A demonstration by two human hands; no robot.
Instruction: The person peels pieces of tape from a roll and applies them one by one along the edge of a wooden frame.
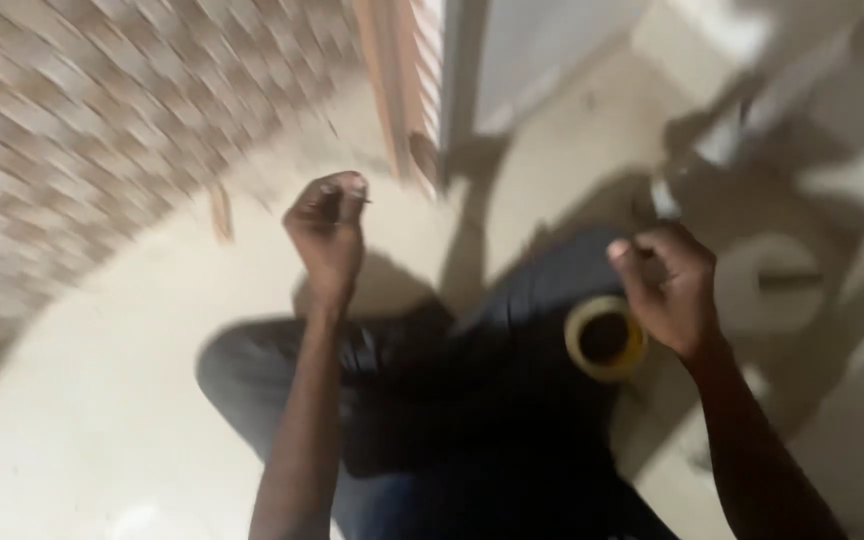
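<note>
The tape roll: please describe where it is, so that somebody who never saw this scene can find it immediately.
Start at the dark trousers of the crouching person, low in the middle, over the pale floor. At their right edge, just below the right hand, hangs the tape roll. It is the only pale yellow ring, with a dark hole in its middle.

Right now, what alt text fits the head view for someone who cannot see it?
Blurred view down at two raised bare hands: the left hand pinches something small and thin, the right hand is curled beside a tape roll resting on the person's dark-clad legs. Pale floor below, patterned tile wall at upper left.
</note>
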